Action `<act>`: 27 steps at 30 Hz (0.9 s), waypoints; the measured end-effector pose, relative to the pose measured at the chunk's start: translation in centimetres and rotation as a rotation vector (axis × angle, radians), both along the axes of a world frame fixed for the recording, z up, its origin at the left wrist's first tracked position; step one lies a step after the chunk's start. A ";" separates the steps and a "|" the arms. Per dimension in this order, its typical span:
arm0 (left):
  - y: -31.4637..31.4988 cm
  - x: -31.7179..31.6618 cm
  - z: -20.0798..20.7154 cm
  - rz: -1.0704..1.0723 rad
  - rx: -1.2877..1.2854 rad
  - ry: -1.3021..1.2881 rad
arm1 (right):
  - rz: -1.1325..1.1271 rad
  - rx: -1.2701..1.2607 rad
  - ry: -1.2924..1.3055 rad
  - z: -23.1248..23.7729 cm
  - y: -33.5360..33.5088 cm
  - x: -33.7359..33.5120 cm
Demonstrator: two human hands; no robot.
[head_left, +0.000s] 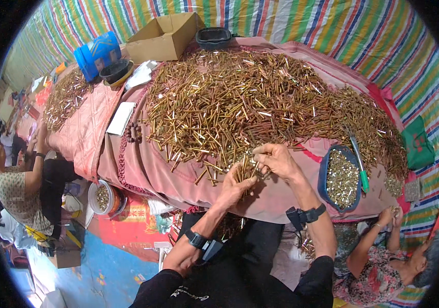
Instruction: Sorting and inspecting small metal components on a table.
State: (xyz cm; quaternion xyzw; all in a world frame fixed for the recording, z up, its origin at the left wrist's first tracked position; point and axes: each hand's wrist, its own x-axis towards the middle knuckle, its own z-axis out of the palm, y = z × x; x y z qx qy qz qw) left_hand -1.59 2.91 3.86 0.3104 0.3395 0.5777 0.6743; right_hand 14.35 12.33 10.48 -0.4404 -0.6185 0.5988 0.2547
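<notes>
My left hand [236, 184] is closed round a small bunch of thin brass-coloured metal rods [245, 172], which point up and away from me. Close against its right side, my right hand [279, 161] has thumb and fingers pinched together at the rods' ends. Whatever lies between those fingertips is too small to make out. Just beyond both hands spreads a big heap of loose metal rods [245, 102] on a pink cloth [178, 177]. To the right sits a blue basin [323, 189] full of small shiny metal pieces [342, 179].
A green-handled tool [363, 177] lies beside the basin. Farther back stand a cardboard box [155, 46], a black tray [213, 37] and a blue bucket [98, 53]. A white tub [101, 197] is at lower left. Two people [17, 187] [378, 272] work at either side.
</notes>
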 end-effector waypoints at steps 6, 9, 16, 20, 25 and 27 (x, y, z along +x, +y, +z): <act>-0.3 0.3 0.4 0.005 -0.031 0.007 | 0.146 0.045 -0.139 1.3 -1.4 -1.7; -0.2 0.6 0.1 0.029 -0.007 -0.031 | 0.079 0.160 -0.152 0.4 -1.7 -1.8; -0.4 0.1 0.2 0.014 0.043 0.019 | 0.056 0.006 -0.045 1.7 -0.9 -1.0; -0.3 0.2 -0.2 0.031 0.035 0.098 | -0.012 -0.005 0.043 1.1 0.3 0.3; -0.2 0.4 -0.5 0.088 -0.007 0.071 | -0.171 0.034 0.164 -0.4 0.2 1.0; -0.1 0.4 -0.9 0.131 -0.003 0.044 | -0.242 0.119 0.189 -1.5 -1.2 0.6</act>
